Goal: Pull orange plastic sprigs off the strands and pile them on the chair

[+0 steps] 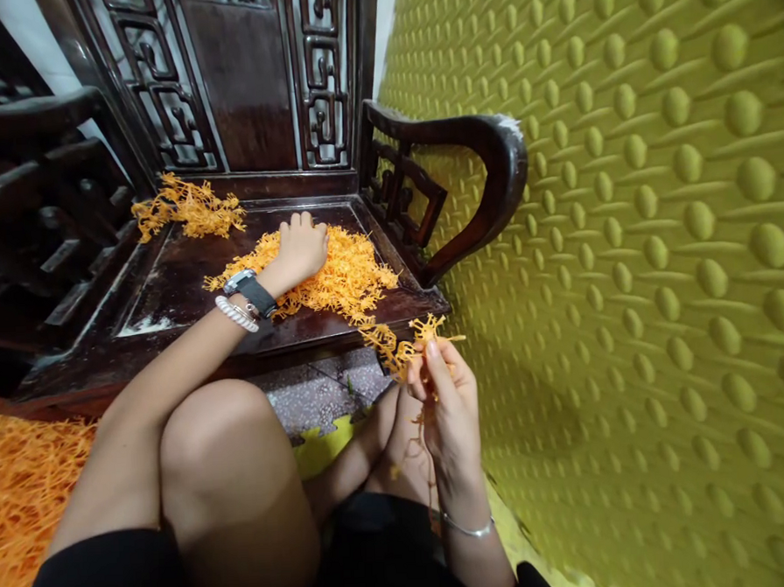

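A heap of thin, branching orange sprigs point(348, 278), plastic-looking, lies on the dark wooden chair seat point(282, 334). My left hand point(303, 248), with a watch and a pale bracelet at its wrist, rests on this heap. Its fingers curl down and in; their tips and whatever they grip are hidden. Over the seat's front right corner, my right hand point(448, 387) pinches an orange sprig point(428, 328) between thumb and fingers. From there a linked strand of sprigs point(388, 346) runs back to the heap, and thin strands dangle below the hand.
A smaller orange clump point(190, 208) sits at the seat's back left. Many orange strands point(28, 505) spread at the lower left. The chair's curved armrest point(490, 166) stands at the right, beside a bumpy yellow-green mat point(640, 254). My knees are close to the seat's front edge.
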`<state>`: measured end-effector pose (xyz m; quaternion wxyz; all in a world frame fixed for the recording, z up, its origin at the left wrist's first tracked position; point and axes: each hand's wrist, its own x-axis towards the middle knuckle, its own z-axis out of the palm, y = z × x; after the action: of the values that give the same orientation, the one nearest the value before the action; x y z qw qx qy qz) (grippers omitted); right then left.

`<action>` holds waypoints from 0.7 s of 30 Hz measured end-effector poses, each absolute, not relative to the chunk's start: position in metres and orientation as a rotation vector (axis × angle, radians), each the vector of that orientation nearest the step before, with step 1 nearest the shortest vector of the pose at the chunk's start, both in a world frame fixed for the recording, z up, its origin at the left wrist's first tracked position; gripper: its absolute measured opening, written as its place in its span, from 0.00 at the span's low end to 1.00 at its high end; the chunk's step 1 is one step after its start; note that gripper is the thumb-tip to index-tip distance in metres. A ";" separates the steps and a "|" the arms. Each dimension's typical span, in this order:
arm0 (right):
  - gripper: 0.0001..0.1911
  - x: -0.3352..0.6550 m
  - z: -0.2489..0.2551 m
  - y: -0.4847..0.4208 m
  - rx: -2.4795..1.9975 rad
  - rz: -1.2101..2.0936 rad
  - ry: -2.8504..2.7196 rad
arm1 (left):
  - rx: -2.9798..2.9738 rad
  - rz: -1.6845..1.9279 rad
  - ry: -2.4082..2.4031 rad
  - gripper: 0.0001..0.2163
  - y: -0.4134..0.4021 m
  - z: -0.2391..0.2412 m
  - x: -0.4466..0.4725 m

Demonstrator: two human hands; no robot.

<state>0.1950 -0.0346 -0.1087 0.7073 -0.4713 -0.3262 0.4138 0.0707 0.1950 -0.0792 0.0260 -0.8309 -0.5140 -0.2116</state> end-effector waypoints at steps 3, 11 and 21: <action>0.10 0.193 -0.111 -0.035 -1.014 0.948 -0.737 | -2.548 -0.801 -1.553 0.17 0.192 -0.078 0.069; 0.13 0.178 -0.114 -0.023 -1.017 0.878 -0.749 | -3.349 -1.302 -0.814 0.19 0.084 -0.061 0.072; 0.15 0.141 -0.118 -0.023 -0.950 1.068 -0.750 | -3.090 -1.383 -0.700 0.27 0.065 -0.091 0.055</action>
<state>0.1408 -0.0230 -0.1184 0.6916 -0.4249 -0.3356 0.4780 0.0553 0.0649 -0.0905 -0.1571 -0.8828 -0.1999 -0.3950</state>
